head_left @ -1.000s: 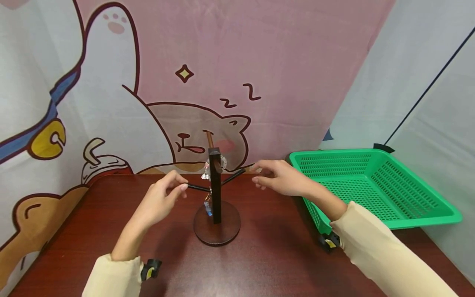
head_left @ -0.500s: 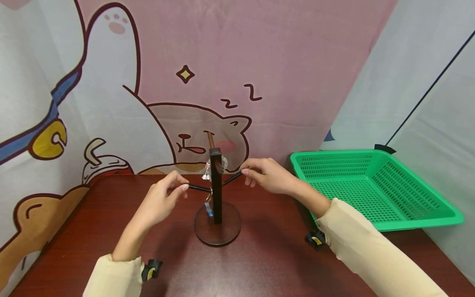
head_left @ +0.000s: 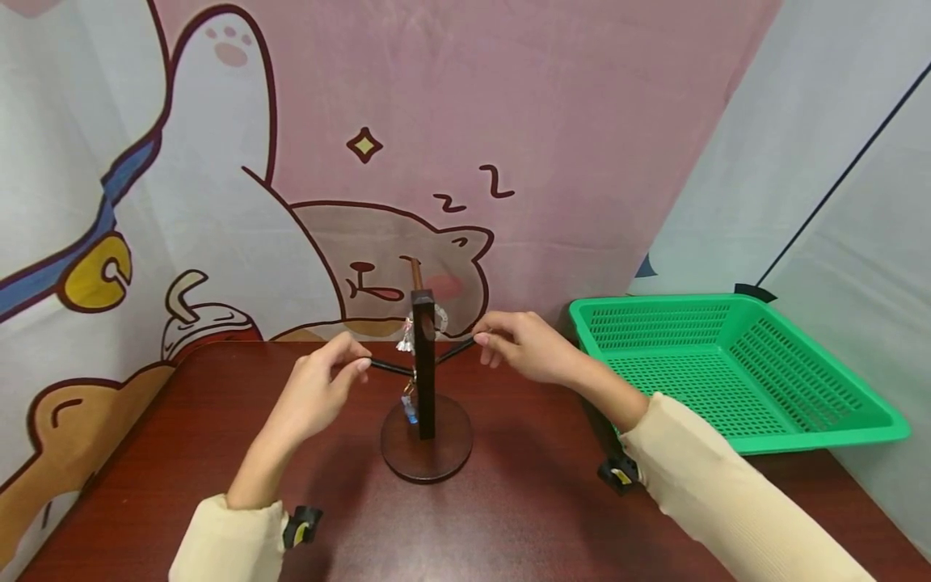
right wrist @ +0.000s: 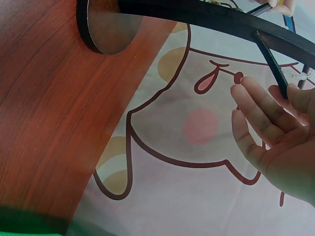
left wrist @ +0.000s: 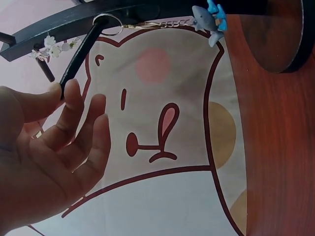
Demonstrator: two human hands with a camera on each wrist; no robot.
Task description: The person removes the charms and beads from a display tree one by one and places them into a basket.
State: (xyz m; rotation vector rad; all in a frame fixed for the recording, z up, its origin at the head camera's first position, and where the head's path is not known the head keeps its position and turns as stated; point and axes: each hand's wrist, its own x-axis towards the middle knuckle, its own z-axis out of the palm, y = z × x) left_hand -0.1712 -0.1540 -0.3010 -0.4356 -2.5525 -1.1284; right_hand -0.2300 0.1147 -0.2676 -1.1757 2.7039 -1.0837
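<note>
A dark wooden stand (head_left: 424, 372) with a round base (head_left: 454, 457) and slim side pegs stands on the table. My left hand (head_left: 313, 396) pinches the tip of its left lower peg (left wrist: 78, 56) between thumb and forefinger, the other fingers loosely bent. On that peg, close to the post, hangs a keychain ring (left wrist: 121, 30) with a grey-and-blue shark charm (left wrist: 205, 20). My right hand (head_left: 531, 347) pinches the tip of the right lower peg (right wrist: 271, 63); nothing hangs from this peg. Higher up are a charm with white flowers (left wrist: 53, 48) and a pale beaded bracelet (head_left: 441, 318).
To the right, a green plastic basket (head_left: 829, 440) sits on the red-brown table (head_left: 524, 517). Behind the stand hangs a printed cartoon curtain (head_left: 567, 162). Each sleeve carries a black wrist camera, the left one (head_left: 301, 525) low over the tabletop.
My right hand has moved left from beside the right peg and taken its tip between thumb and finger. The left hand has kept its pinch on the left peg.
</note>
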